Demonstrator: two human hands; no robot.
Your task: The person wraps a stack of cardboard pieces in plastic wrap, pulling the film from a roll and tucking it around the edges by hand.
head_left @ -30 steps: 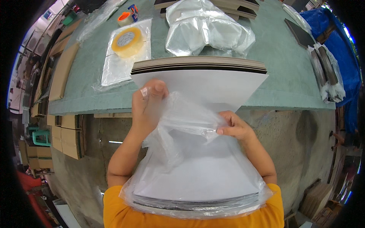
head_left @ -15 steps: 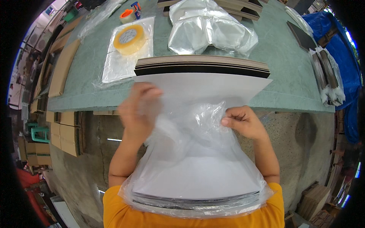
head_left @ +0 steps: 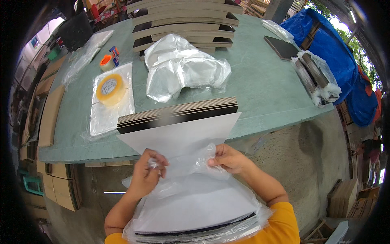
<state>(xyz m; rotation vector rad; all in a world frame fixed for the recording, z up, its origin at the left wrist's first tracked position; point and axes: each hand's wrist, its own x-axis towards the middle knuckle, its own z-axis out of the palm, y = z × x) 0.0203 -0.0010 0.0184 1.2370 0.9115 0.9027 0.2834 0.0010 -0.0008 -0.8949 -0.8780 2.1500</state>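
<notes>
A stack of dark boards [head_left: 178, 118] topped by a white sheet [head_left: 183, 136] extends from the table's near edge toward my body. A clear plastic bag [head_left: 191, 185] covers its near part, while the far end sticks out bare. On the left side of the stack, my left hand [head_left: 148, 173] has curled fingers with a bit of the bag's film between them. My right hand [head_left: 229, 158] pinches the bunched rim of the bag between thumb and fingers. The bag's near end, with the boards' dark edges inside, rests against my orange shirt.
On the green table [head_left: 260, 89] lie crumpled clear plastic [head_left: 183, 67], a large tape roll [head_left: 110, 90] on flat plastic bags [head_left: 109, 120], and a smaller orange-cored roll [head_left: 107, 62]. Stacked boards [head_left: 183, 28] stand behind; wrapped boards [head_left: 317, 77] sit right. Cardboard packs [head_left: 61, 187] stand lower left.
My left hand, blurred and higher before, has come down and closed on the film at the left. The right hand keeps its pinch. The whole view has tilted and shifted.
</notes>
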